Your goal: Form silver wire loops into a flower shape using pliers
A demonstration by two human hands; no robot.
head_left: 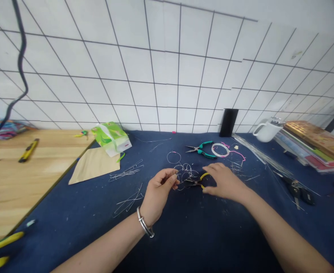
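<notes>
My left hand (161,185), with a silver bangle at the wrist, pinches a thin piece of wire between thumb and fingers. Around its fingertips lie several looped wire pieces (186,168); which of them join the held one I cannot tell. In my right hand (222,180) are the yellow handles of a small pair of pliers (202,181). The jaws point left toward the wire at my left fingertips. Whether they grip it is too small to make out. Teal-handled pliers (206,148) lie just beyond.
Bent wires (127,170) lie left on the dark blue cloth. Behind are a tissue pack (112,137) and tan paper (94,167). To the right are a white ring (220,150), straight wires (257,153), cutters (296,189), a white mug (266,131) and stacked books (311,148).
</notes>
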